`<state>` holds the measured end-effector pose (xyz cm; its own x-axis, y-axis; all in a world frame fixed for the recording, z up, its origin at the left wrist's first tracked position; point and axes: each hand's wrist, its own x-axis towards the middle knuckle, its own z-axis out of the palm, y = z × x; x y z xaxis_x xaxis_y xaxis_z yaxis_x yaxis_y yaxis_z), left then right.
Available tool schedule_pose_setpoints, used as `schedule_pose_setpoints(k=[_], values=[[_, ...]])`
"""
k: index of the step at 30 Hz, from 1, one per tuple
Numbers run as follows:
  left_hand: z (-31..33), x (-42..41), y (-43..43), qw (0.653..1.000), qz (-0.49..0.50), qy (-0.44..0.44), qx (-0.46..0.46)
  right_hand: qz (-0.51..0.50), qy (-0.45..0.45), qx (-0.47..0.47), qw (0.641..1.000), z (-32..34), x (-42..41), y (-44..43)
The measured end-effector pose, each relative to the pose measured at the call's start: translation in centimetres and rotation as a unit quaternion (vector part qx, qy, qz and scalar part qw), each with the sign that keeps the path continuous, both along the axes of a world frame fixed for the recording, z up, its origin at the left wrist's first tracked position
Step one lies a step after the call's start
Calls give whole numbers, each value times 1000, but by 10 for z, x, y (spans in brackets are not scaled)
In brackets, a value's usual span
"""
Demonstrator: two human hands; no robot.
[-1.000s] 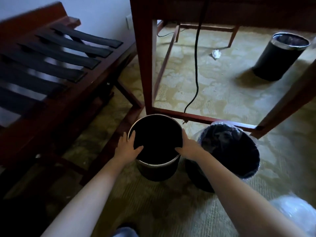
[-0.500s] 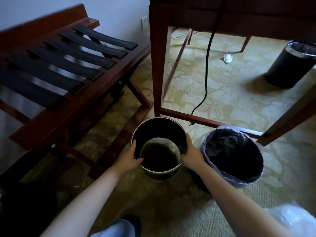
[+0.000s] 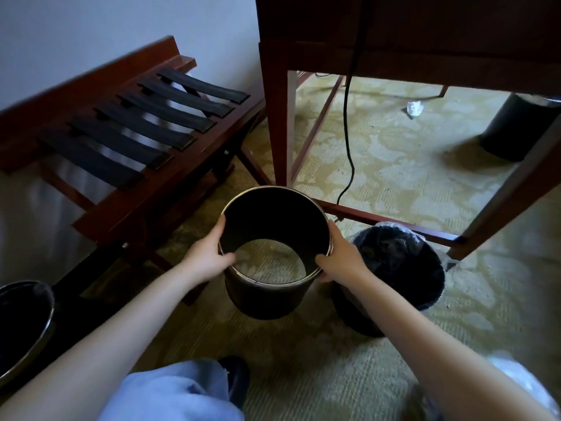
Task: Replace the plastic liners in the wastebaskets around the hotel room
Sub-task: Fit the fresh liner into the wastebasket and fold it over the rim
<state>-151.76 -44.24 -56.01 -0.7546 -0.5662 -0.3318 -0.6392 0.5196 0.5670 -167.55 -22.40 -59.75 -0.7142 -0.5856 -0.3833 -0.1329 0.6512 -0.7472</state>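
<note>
The black wastebasket shell [image 3: 267, 299] hangs clear of the carpet [image 3: 303, 375] at the centre of the view. Carpet appears to show through its lower opening, so it looks bottomless. The left hand [image 3: 206, 258] grips its rim at 9 o'clock and the right hand [image 3: 340, 262] at 3 o'clock, thumbs inside and fingers outside. Held only at the rim, the shell could tip or swing. Just beside it at 3 o'clock stands a lined bin [image 3: 394, 299] with dark contents inside its clear liner [image 3: 385, 224], and a careless sweep right would probably knock it over and spill them. At 12 o'clock the tabletop's crossbar [image 3: 379, 215] and a hanging cable [image 3: 349, 141] sit close, so a forward move risks snagging the cord. Another bin [image 3: 27, 323] at 8 o'clock crowds the left side.
</note>
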Motion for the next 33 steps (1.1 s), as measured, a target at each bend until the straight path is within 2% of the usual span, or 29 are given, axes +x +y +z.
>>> schedule_pose_setpoints(k=[6,14,18,25,33], values=[[49,4,36,999,-14,31,-23,0,47,-38,998,56,4,41],[111,-8,88,993,-72,96,-22,-63,92,-84,990,121,9,112],[130,-27,106,989,-99,112,-24,-100,60,-101,988,148,7,141],[145,-77,135,979,-163,124,-18,-181,83,-103,975,164,-3,182],[117,-139,160,967,-231,94,56,-258,117,-75,956,144,-22,208]])
